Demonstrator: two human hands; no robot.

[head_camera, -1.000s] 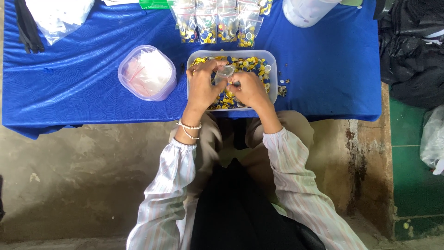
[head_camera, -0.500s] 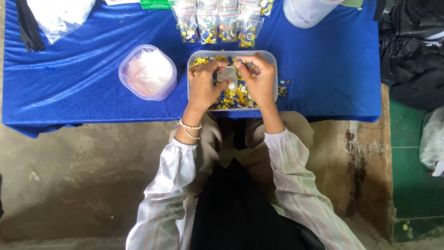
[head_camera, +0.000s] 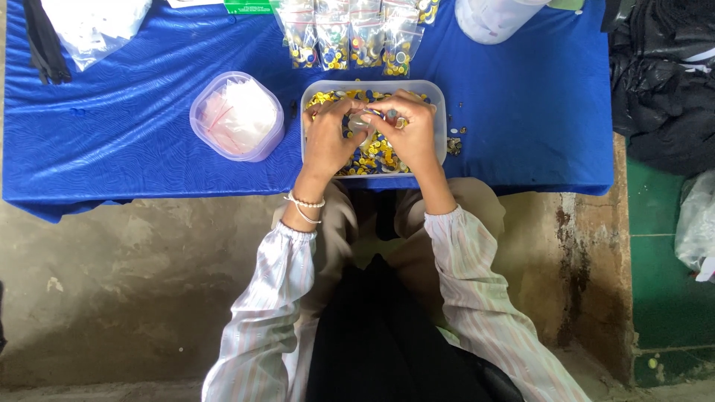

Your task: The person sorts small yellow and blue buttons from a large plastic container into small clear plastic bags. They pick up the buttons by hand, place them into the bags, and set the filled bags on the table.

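Observation:
A clear rectangular tub (head_camera: 439, 112) full of small yellow, blue and white buttons (head_camera: 372, 155) sits on the blue cloth at the table's near edge. Both hands hover over it. My left hand (head_camera: 328, 138) pinches a small clear plastic bag (head_camera: 359, 121) at its mouth. My right hand (head_camera: 411, 132) meets it from the right, fingertips on the same bag, with what look like a few buttons between them. A bead bracelet circles my left wrist.
A round clear tub (head_camera: 237, 116) of pinkish plastic bags stands left of the button tub. Several filled button bags (head_camera: 350, 33) lie in a row behind it. A white container (head_camera: 495, 16) is at the back right, loose buttons (head_camera: 454, 141) by the tub, black bags (head_camera: 663, 82) beyond the table.
My right hand rose from the near side of the tub toward its far side, then closed in on the small bag. My left hand kept hold of the bag.

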